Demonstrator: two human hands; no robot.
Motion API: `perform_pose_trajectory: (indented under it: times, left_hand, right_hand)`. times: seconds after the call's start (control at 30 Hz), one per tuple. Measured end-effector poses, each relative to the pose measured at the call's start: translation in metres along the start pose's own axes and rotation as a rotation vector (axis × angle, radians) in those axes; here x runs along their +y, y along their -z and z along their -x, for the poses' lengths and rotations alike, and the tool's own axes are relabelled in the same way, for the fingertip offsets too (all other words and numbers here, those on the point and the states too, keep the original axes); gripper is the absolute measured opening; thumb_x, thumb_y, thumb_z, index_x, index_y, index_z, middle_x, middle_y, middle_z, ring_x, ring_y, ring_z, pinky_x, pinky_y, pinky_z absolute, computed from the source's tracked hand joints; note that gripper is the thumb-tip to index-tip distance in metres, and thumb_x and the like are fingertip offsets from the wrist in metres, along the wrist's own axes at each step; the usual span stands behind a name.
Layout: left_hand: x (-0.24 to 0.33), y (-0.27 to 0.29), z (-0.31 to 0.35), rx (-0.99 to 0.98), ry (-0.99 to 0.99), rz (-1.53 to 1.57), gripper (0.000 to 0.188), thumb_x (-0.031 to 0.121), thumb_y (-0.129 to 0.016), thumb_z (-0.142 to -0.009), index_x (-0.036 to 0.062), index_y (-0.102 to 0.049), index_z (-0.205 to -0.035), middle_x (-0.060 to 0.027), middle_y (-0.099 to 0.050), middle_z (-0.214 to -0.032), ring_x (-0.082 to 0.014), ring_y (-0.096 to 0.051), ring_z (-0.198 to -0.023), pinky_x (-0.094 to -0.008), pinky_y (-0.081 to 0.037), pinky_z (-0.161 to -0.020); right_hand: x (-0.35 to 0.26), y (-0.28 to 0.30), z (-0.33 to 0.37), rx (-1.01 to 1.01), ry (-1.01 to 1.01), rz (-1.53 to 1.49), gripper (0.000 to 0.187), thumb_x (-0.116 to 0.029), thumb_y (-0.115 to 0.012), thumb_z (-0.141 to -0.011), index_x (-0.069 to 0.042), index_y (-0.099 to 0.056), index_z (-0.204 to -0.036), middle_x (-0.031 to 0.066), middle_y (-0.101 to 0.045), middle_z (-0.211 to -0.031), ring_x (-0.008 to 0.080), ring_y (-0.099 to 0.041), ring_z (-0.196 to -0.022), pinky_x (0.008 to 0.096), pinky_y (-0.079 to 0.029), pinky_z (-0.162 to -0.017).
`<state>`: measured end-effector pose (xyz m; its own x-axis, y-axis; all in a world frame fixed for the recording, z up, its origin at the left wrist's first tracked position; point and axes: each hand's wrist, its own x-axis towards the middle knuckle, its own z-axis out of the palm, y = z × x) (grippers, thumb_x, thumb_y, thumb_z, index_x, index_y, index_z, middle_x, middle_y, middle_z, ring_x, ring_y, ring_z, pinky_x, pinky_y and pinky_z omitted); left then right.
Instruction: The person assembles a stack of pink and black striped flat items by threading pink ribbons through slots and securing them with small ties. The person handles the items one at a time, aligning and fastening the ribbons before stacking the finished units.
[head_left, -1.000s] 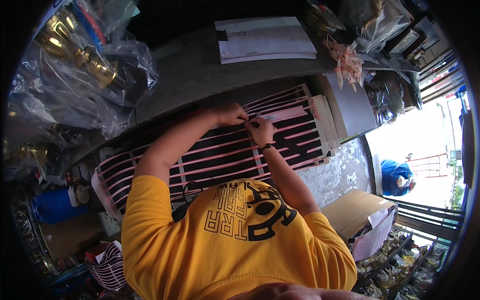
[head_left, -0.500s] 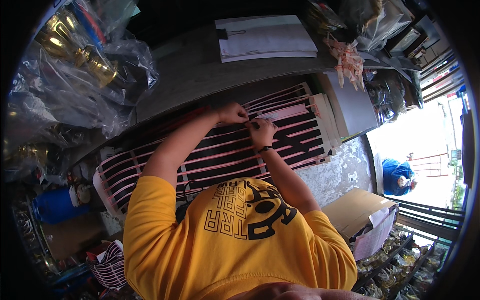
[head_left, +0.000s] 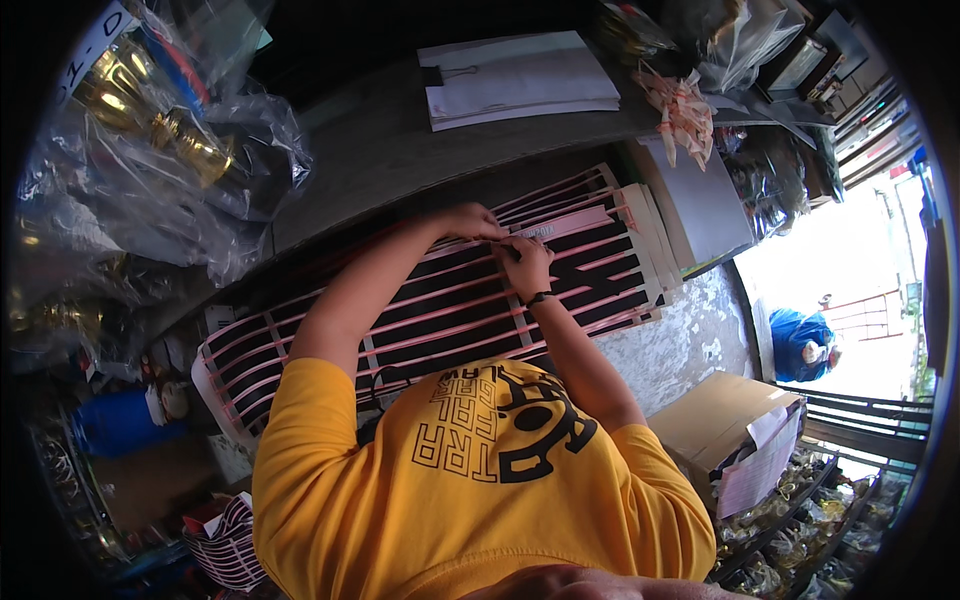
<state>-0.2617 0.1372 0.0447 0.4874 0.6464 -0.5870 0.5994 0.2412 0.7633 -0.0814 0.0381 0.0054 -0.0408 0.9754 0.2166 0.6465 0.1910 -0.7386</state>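
Note:
A large sheet of pink and black stripes [head_left: 440, 310] lies across the grey work surface in front of me. A pale pink strip [head_left: 570, 224] lies over its upper right part. My left hand [head_left: 470, 222] reaches in from the left and pinches the strip's left end with its fingertips. My right hand [head_left: 525, 266], with a dark band on the wrist, is curled closed just below, touching the same end. Both hands meet there. My yellow shirt [head_left: 470, 480] hides the sheet's near edge.
Clipped white papers [head_left: 515, 75] lie on the grey counter [head_left: 380, 150] behind. Gold trophies in clear plastic bags [head_left: 150, 130] pile up on the left. A grey board [head_left: 700, 200] stands to the right, with a cardboard box [head_left: 725, 425] and a person in blue [head_left: 800, 345] farther right.

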Motion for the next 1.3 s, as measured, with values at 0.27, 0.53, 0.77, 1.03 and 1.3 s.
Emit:
perform_pose_trajectory:
  times: [0.27,0.53,0.77,1.03,1.3]
  left_hand:
    - [0.004,0.008,-0.004,-0.135,-0.174,-0.225,0.024,0.021,-0.073,-0.085,0.0052,-0.072,-0.102,-0.0002,-0.068,-0.079,-0.008,-0.057,-0.063,-0.0251,-0.048,-0.06]
    - [0.005,-0.006,0.005,-0.11,-0.408,-0.243,0.027,0.005,-0.064,-0.086,0.0061,-0.066,-0.113,-0.0033,-0.066,-0.096,-0.0105,-0.06,-0.089,-0.0277,-0.049,-0.084]
    - [0.026,-0.006,0.004,-0.234,-0.382,-0.422,0.027,0.001,-0.062,-0.084,0.0089,-0.067,-0.109,-0.0078,-0.067,-0.1,-0.0149,-0.062,-0.09,-0.0304,-0.05,-0.085]
    - [0.073,-0.009,0.013,-0.356,-0.333,-0.774,0.021,0.0,-0.061,-0.079,0.0058,-0.067,-0.097,-0.0097,-0.066,-0.079,-0.0222,-0.064,-0.075,-0.0341,-0.049,-0.072]
    - [0.075,-0.011,0.001,-0.37,-0.321,-0.765,0.017,-0.002,-0.061,-0.077,0.003,-0.066,-0.093,-0.0115,-0.069,-0.082,-0.0206,-0.065,-0.077,-0.0337,-0.049,-0.072]
  right_hand:
    - [-0.017,0.004,0.005,0.075,-0.066,0.168,0.021,-0.033,-0.072,-0.079,-0.013,-0.074,-0.086,0.0098,-0.07,-0.09,0.0325,-0.061,-0.095,0.0469,-0.04,-0.085]
    - [-0.019,0.007,0.004,0.075,-0.155,0.083,0.025,-0.034,-0.077,-0.072,-0.01,-0.073,-0.079,0.0103,-0.069,-0.082,0.0314,-0.061,-0.09,0.0463,-0.045,-0.078]
    - [-0.029,0.012,0.019,0.189,-0.166,0.172,0.024,-0.037,-0.077,-0.072,-0.014,-0.074,-0.081,0.0037,-0.069,-0.081,0.0252,-0.06,-0.092,0.0424,-0.037,-0.08]
    - [-0.024,0.015,0.026,0.209,-0.107,0.083,0.02,-0.035,-0.077,-0.072,-0.018,-0.074,-0.082,0.002,-0.069,-0.081,0.0232,-0.061,-0.09,0.0425,-0.037,-0.078]
    - [-0.029,0.014,0.024,0.177,-0.222,0.012,0.019,-0.036,-0.075,-0.075,-0.017,-0.076,-0.081,0.0041,-0.07,-0.078,0.0245,-0.063,-0.085,0.0406,-0.039,-0.075]
